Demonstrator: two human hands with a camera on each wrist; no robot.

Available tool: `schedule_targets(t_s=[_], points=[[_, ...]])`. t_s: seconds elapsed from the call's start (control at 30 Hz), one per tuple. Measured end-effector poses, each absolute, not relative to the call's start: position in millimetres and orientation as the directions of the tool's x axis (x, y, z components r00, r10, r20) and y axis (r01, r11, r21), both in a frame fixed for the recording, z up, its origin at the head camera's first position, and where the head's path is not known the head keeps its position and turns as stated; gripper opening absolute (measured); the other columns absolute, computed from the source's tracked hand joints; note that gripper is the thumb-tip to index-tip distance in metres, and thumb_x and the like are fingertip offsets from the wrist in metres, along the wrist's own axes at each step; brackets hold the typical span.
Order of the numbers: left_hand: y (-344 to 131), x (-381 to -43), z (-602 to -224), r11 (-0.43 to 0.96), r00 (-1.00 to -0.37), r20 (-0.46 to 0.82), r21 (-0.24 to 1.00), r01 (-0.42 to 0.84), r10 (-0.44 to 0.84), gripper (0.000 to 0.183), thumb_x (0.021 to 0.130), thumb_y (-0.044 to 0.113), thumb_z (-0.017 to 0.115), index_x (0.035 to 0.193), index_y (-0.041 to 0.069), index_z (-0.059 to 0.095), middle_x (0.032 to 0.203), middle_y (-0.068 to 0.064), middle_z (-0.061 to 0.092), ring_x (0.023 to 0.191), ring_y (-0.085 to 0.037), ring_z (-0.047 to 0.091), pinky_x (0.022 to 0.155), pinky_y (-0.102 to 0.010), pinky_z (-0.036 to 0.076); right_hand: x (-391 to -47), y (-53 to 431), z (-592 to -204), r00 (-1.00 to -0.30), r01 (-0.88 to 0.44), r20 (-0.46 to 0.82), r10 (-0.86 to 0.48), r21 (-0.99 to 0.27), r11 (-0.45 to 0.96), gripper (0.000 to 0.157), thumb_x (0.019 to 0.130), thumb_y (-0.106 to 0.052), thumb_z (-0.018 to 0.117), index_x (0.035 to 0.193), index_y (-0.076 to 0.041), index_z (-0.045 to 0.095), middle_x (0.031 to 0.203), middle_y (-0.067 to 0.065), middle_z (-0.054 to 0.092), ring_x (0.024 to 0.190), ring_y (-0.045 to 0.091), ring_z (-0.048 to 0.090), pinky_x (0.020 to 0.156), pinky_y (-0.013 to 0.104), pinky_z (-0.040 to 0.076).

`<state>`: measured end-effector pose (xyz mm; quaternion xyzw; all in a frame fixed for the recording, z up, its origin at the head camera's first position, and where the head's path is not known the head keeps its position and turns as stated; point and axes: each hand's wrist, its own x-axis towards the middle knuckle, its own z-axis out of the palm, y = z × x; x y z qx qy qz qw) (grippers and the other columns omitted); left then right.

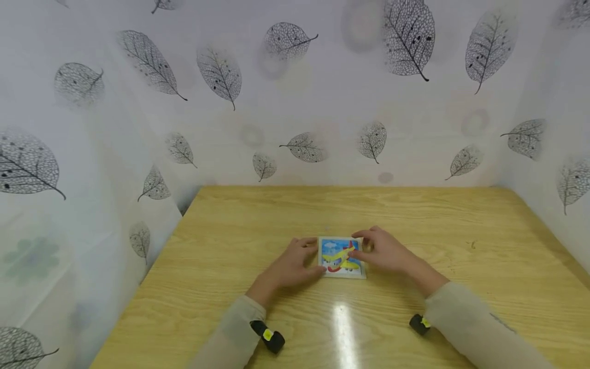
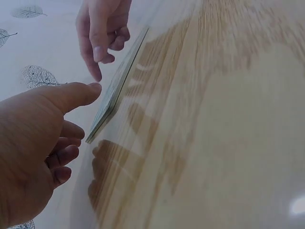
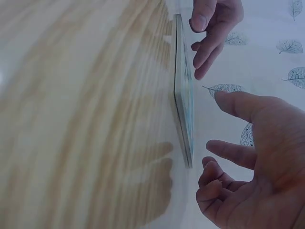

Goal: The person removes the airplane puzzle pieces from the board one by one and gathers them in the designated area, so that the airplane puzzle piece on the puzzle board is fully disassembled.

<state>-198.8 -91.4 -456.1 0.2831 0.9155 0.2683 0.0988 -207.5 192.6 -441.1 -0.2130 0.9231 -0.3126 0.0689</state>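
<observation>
A flat, square picture board [image 1: 338, 258], showing a yellow and red aeroplane on blue, lies on the wood-grain worktop [image 1: 221, 246], between the two hands. The left hand [image 1: 291, 264] is at its left side, thumb by the near left corner and fingers by the far part of that edge. The right hand [image 1: 384, 249] comes in from the other side, its thumb over the picture and a forefinger near the far right corner.

Neither one grips anything: thumbs and fingers are spread apart, and in the right wrist view a gap shows between the right thumb and the board. Whether the left thumb actually touches the edge — it comes very close in the left wrist view — I cannot tell.

The step in hand looks like placing or squaring the board, or getting ready to take hold of it; one moment alone does not settle which. If a lift is wanted, the next move calls for fingertips against the side edges (the board is thin and lies flat, so there is little to catch under) and even pressure from both sides. If it is only to be straightened, light nudges at the corners should do — pressing on one side alone could swing it askew.
</observation>
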Motion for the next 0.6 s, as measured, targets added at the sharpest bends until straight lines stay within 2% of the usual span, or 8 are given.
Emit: schedule_targets(t_s=[0.17, 0.37, 0.6], points=[[-84.0, -198.4, -458.3, 0.683, -0.832, 0.033, 0.553, 0.477, 0.554, 0.062, 0.095, 0.041, 0.065, 0.145, 0.008, 0.052, 0.155, -0.01, 0.044, 0.141, -0.033, 0.04, 0.117, -0.049, 0.035, -216.5, 180.6, -440.8, -0.885, -0.354, -0.003, -0.465, -0.644, 0.679, 0.056, 0.088, -0.041, 0.075, 0.127, -0.002, 0.065, 0.09, 0.002, 0.062, 0.075, 0.012, 0.055, 0.063, 0.026, 0.048], [-76.2, -196.3, -459.1, 0.653, -0.85, 0.076, 0.606, 0.454, 0.521, 0.054, 0.093, 0.03, 0.071, 0.138, 0.003, 0.059, 0.148, -0.013, 0.052, 0.137, -0.032, 0.048, 0.114, -0.047, 0.04, -221.3, 168.2, -441.1, -0.876, -0.311, -0.051, -0.48, -0.701, 0.642, 0.051, 0.089, -0.036, 0.075, 0.126, -0.002, 0.065, 0.086, 0.002, 0.064, 0.069, 0.012, 0.055, 0.057, 0.025, 0.046], [-70.5, -195.8, -458.9, 0.634, -0.845, 0.124, 0.607, 0.479, 0.519, 0.041, 0.09, 0.022, 0.075, 0.127, 0.006, 0.067, 0.138, -0.015, 0.06, 0.129, -0.031, 0.055, 0.109, -0.044, 0.045, -218.9, 150.3, -439.3, -0.864, -0.271, -0.115, -0.49, -0.713, 0.647, 0.047, 0.092, -0.033, 0.072, 0.126, -0.002, 0.064, 0.081, 0.002, 0.062, 0.067, 0.013, 0.053, 0.057, 0.026, 0.046]])
